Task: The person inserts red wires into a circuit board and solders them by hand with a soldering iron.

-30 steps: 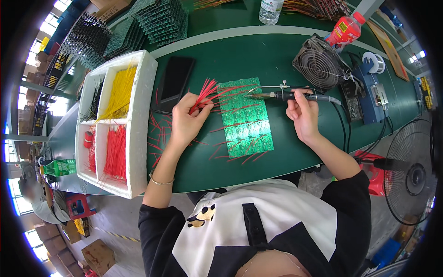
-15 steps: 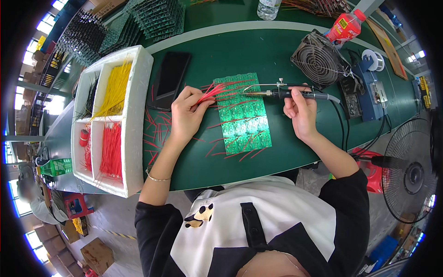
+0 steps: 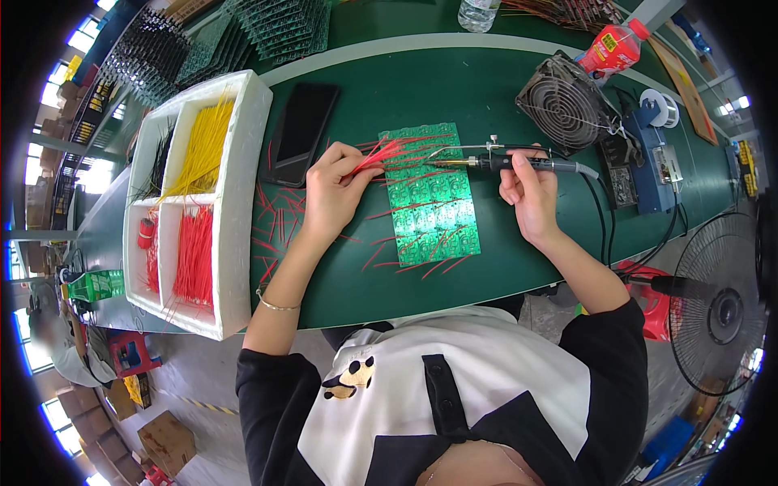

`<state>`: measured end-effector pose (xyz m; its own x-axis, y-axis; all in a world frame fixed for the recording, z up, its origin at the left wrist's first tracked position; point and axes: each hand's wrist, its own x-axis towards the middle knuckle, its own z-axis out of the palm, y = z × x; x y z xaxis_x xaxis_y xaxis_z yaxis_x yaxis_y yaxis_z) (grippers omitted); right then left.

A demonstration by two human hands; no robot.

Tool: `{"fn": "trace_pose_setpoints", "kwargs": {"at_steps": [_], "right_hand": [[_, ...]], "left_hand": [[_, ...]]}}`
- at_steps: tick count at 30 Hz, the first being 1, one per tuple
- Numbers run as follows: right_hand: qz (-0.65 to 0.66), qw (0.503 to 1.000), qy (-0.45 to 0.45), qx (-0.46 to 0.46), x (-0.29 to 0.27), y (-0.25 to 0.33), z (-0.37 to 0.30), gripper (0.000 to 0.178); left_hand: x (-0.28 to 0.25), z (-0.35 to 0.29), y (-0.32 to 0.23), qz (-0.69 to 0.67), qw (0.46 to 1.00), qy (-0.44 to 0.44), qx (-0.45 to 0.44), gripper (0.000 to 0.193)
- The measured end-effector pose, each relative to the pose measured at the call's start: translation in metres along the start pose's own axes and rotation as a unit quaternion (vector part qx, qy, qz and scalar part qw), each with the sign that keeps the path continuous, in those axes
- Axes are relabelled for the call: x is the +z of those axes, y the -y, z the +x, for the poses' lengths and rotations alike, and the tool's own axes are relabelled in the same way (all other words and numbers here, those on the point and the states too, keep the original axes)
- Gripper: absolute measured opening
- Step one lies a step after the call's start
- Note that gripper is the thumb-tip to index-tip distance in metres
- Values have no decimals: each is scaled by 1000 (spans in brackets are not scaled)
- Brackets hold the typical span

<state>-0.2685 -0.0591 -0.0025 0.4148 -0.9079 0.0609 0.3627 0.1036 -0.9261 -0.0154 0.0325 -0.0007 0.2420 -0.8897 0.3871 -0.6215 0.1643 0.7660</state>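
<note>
A green circuit board panel (image 3: 435, 212) lies on the table in front of me, with several red wires sticking out from it. My left hand (image 3: 336, 182) is closed on a bundle of red wires (image 3: 381, 154), whose ends reach over the board's upper left part. My right hand (image 3: 531, 190) grips a soldering iron (image 3: 494, 163) with a thin metal guide tube along its top. The iron's tip points left and is over the upper part of the board, close to the wire ends; whether it touches cannot be made out.
Left stands a white foam box (image 3: 235, 235) with red, yellow and black wires in compartments. A black phone (image 3: 301, 134) and loose red wires lie beside it. At right are a small metal fan (image 3: 559, 101), a blue soldering unit (image 3: 648, 158) and a red bottle (image 3: 613, 49).
The whole view has shifted slightly. Both hands keep their holds, and the iron's tip stays over the same upper part of the board.
</note>
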Motion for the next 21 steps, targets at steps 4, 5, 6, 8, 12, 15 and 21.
{"fn": "trace_pose_setpoints", "kwargs": {"at_steps": [4,5,6,8,12,15,21], "right_hand": [[0,1000,0,4,0,-1,0,12],[0,1000,0,4,0,-1,1,12],[-1,1000,1,5,0,0,1,12],[-2,1000,2,6,0,-1,1,12],[-6,1000,4,6,1,0,1,12],[-12,1000,3,3,1,0,1,12],[-32,999,5,-8,2,-1,2,11]], "left_hand": [[0,1,2,1,1000,-1,5,12],[0,1,2,0,1000,1,-1,11],[0,1,2,-1,1000,4,-6,11],[0,1,1,-4,1000,1,-5,11],[1,1,4,-3,1000,-3,1,11],[1,1,4,1,1000,0,-9,11],[1,1,3,-4,1000,1,-18,11]]}}
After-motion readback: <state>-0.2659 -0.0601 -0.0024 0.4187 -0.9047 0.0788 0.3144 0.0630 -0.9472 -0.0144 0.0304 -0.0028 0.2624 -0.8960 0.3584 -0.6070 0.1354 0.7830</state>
